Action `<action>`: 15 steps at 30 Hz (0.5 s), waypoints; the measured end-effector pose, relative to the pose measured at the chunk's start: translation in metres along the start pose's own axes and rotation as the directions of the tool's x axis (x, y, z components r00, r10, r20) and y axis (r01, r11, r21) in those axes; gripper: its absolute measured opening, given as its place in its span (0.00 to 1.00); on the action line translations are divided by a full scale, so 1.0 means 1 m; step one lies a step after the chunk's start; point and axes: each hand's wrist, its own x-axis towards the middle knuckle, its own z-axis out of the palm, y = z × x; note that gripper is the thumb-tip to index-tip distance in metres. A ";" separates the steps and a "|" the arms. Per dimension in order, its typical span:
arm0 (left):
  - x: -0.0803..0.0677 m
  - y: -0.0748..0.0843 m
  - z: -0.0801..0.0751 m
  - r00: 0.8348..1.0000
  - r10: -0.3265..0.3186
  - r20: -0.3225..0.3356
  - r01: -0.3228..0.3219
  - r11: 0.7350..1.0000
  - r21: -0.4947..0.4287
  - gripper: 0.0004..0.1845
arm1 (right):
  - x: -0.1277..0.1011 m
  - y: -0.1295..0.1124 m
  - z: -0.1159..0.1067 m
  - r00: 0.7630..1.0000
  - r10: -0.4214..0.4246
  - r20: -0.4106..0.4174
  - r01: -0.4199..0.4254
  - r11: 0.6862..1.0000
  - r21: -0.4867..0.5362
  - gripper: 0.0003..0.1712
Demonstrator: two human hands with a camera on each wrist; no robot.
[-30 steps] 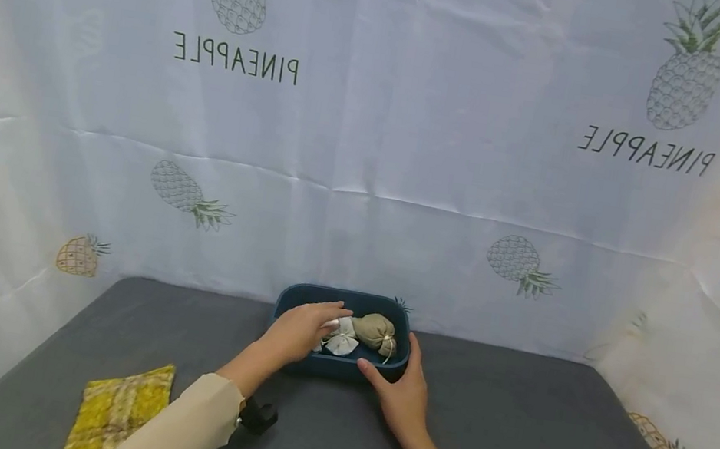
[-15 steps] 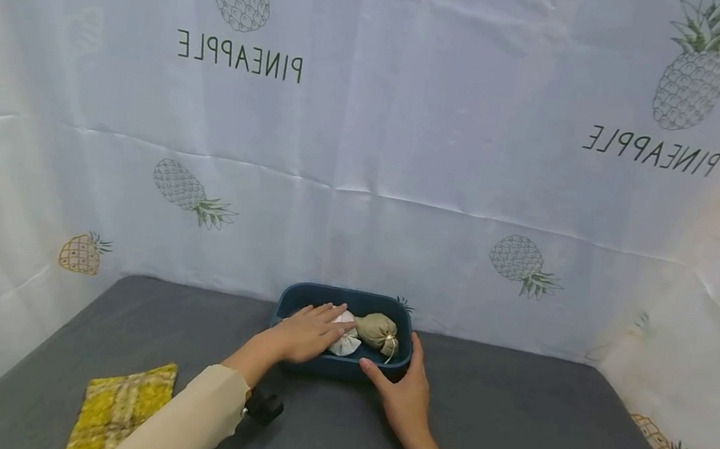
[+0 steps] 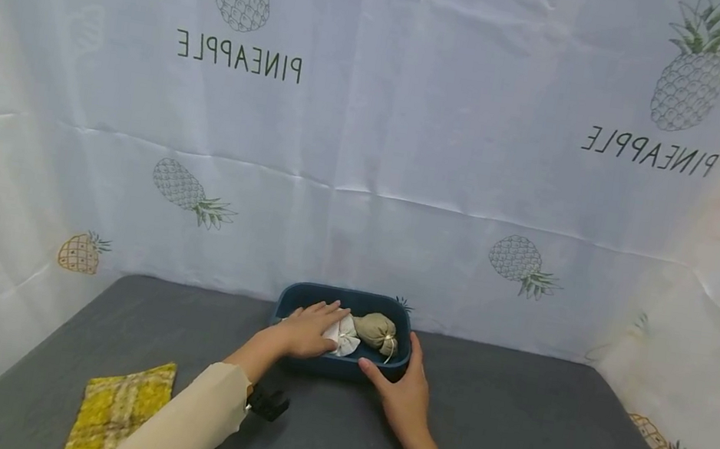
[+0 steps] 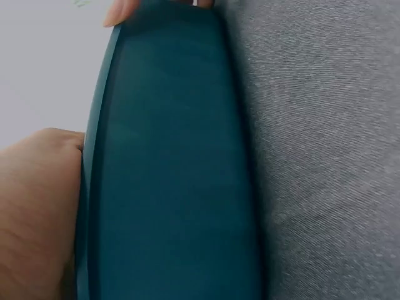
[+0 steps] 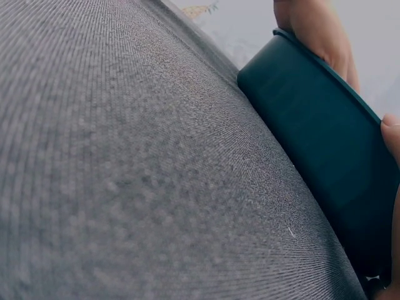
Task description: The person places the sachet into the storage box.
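Note:
A dark blue tub (image 3: 348,300) stands at the back of the grey table, with a white tied pouch (image 3: 345,342) and an olive tied pouch (image 3: 377,330) inside. My left hand (image 3: 315,326) reaches over the tub's left part, its straight fingers lying on the white pouch. My right hand (image 3: 403,390) braces the tub's near right corner, thumb along the front wall and fingers up the right side. The left wrist view shows the tub's outer wall (image 4: 175,175) with my palm (image 4: 37,206) above its rim. In the right wrist view the tub (image 5: 319,125) fills the right side.
A folded yellow plaid cloth (image 3: 119,410) lies at the table's near left. A white pineapple-print sheet (image 3: 372,141) hangs close behind the tub and along both sides. Grey table surface (image 3: 543,446) stretches to the right.
My left hand has sunk a little lower into the tub and settled flat on the white pouch. The right hand and the tub have stayed in place.

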 end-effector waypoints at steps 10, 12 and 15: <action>-0.021 0.000 -0.005 0.983 0.022 -0.183 -0.022 1.000 0.000 0.31 | 0.002 0.001 0.000 1.000 0.014 0.015 -0.014 1.000 0.007 0.62; -0.032 0.000 -0.010 0.973 0.025 -0.229 -0.024 1.000 0.006 0.31 | 0.001 0.001 0.000 1.000 0.012 0.012 -0.012 1.000 0.007 0.62; -0.052 0.001 -0.018 0.956 0.017 -0.294 -0.020 1.000 -0.007 0.30 | 0.001 0.001 0.001 1.000 0.008 0.009 -0.008 1.000 0.009 0.62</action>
